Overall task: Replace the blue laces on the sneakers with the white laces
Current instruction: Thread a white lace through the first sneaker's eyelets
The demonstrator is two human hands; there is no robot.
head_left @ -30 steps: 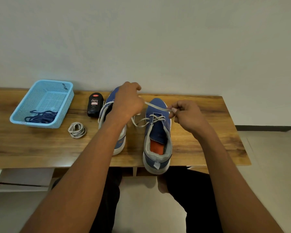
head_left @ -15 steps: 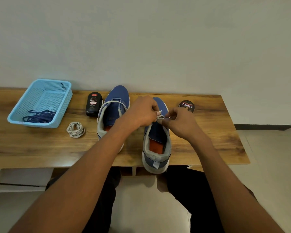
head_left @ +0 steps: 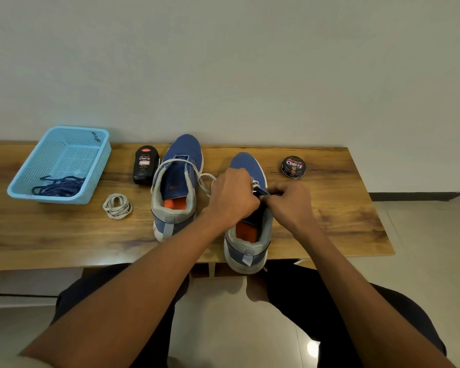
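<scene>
Both hands meet over the right sneaker [head_left: 246, 235] at the desk's [head_left: 329, 221] six o'clock edge: left hand [head_left: 233, 197] and right hand [head_left: 290, 205] each pinch the white lace [head_left: 206, 183] at its eyelets. Keep both ends even and feed them flat. The left sneaker [head_left: 177, 181] stands at nine o'clock; coiled lace [head_left: 117, 205], basket [head_left: 61, 163], polish bottle [head_left: 145, 166] and tin [head_left: 293, 166] lie clear.

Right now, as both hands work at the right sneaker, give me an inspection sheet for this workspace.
Surface: wooden table, against a wall.
Job's things: right sneaker partly laced white, heel overhanging the edge; left sneaker with a loose white lace; coiled white lace; blue laces in a blue basket.
Clutter: polish bottle, polish tin.
Grippers: left hand and right hand pinch at the right sneaker's lacing.
Cables: nothing seen.
Surroundings: tiled floor.
</scene>
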